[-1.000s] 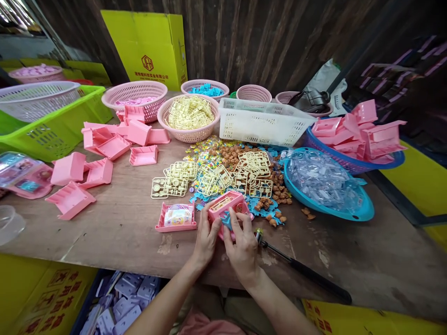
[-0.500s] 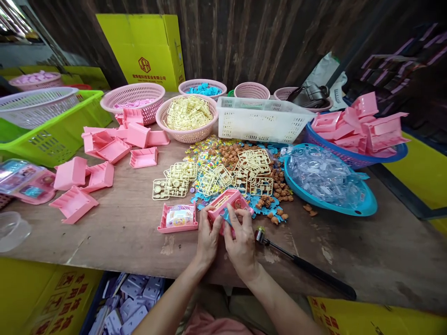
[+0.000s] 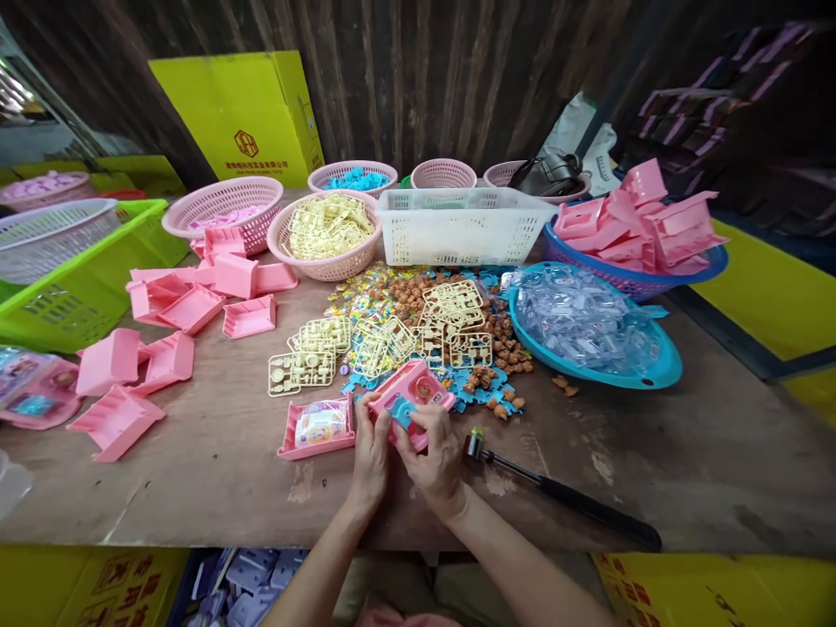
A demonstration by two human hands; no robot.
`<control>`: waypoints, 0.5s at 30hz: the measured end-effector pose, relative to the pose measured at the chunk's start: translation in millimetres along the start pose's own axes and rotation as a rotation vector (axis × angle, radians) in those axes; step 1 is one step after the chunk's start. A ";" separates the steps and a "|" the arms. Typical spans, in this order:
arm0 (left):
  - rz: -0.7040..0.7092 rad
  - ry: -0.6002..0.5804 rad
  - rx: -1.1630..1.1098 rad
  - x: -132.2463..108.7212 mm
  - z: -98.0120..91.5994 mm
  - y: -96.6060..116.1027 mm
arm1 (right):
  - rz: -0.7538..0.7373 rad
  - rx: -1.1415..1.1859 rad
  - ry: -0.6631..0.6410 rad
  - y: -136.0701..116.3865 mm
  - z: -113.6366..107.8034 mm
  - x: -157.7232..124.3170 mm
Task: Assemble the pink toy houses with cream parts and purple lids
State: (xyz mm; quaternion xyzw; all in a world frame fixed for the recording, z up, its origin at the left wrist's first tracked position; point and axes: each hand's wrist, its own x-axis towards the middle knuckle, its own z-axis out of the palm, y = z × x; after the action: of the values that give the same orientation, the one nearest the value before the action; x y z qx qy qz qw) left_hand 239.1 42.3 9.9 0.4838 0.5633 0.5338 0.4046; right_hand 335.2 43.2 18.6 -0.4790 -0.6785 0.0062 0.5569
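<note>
A pink plastic toy case is held between both hands above the table's near side. My left hand grips its left end, fingers closed. My right hand closes on its lower right side, fingertips beside a blue plastic piece on the case's face. A small brown figure shows in the case. To the left lies a pink tray with a printed clear packet inside. To the right rests a hammer with a black handle.
Cream part frames, brown figures and blue pieces lie piled behind my hands. A blue basin of clear parts stands right, pink trays left. Baskets and a white crate line the back.
The case has turned so its face with the blue piece and brown figure shows more openly. My right fingers have shifted lower along it. The whole view has shifted slightly.
</note>
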 end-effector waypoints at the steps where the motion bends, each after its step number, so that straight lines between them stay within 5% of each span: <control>1: -0.003 -0.004 -0.007 0.1 0.0 0.3 | -0.013 -0.005 0.008 0.5 0.8 0.5; 15: -0.018 0.001 0.087 1.7 -3.8 1.2 | -0.099 -0.024 0.019 3.4 2.9 4.3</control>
State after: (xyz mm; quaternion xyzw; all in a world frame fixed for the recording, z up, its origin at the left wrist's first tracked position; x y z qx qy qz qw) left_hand 235.1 43.1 11.6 0.4955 0.5906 0.5054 0.3876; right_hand 335.5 49.4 19.0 -0.4517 -0.6961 -0.0342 0.5570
